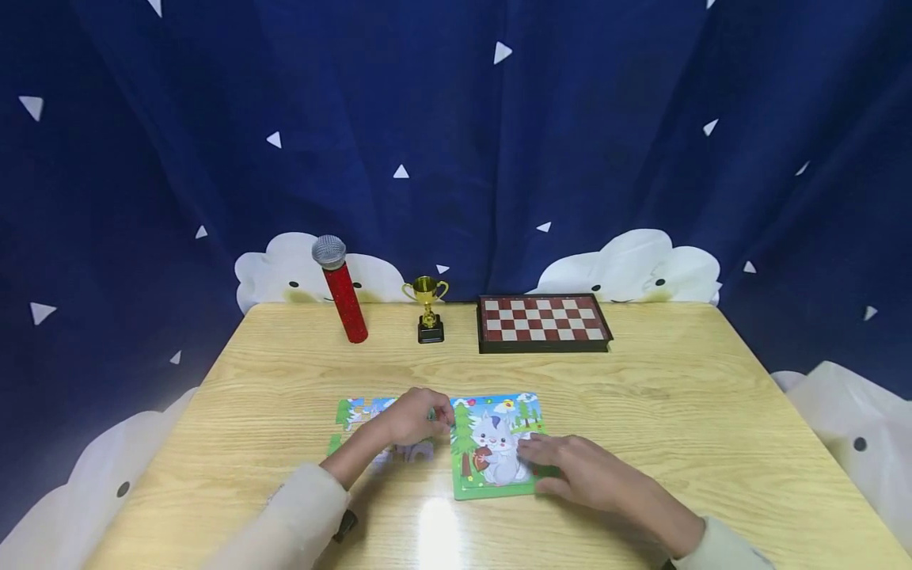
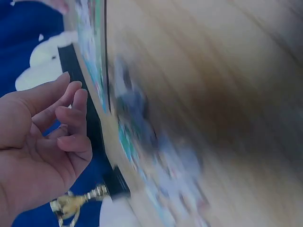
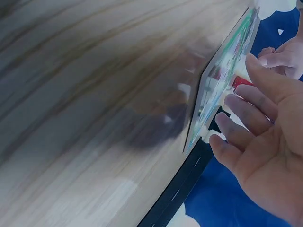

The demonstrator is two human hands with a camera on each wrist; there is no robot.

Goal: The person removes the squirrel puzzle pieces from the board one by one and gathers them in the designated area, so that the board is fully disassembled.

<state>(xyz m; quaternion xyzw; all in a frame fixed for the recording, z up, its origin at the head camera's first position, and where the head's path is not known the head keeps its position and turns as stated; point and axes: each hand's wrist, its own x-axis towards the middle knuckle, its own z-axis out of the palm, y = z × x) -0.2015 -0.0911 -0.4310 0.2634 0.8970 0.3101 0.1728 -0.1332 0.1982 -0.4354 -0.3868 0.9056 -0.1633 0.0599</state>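
A jigsaw board (image 1: pixel 492 447) with a green border and a grey squirrel holding a brown nut lies flat on the table. To its left are joined jigsaw pieces (image 1: pixel 352 413), partly hidden beneath my left arm. My left hand (image 1: pixel 416 417) hovers between the pieces and the board's left edge; in the left wrist view its fingers (image 2: pixel 75 116) bend loosely around nothing. At the board's right side is my right hand (image 1: pixel 580 469), its fingers reaching over the edge. The right wrist view shows those fingers (image 3: pixel 241 135) spread and relaxed, with an empty palm.
Along the table's back edge stand a red microphone (image 1: pixel 345 301) with a silver head, a small gold trophy cup (image 1: pixel 426 297) on a black base, and a red-and-white checkered board (image 1: pixel 545 321) in a black case. Behind them hangs a dark blue curtain (image 1: pixel 456 119) with white triangles.
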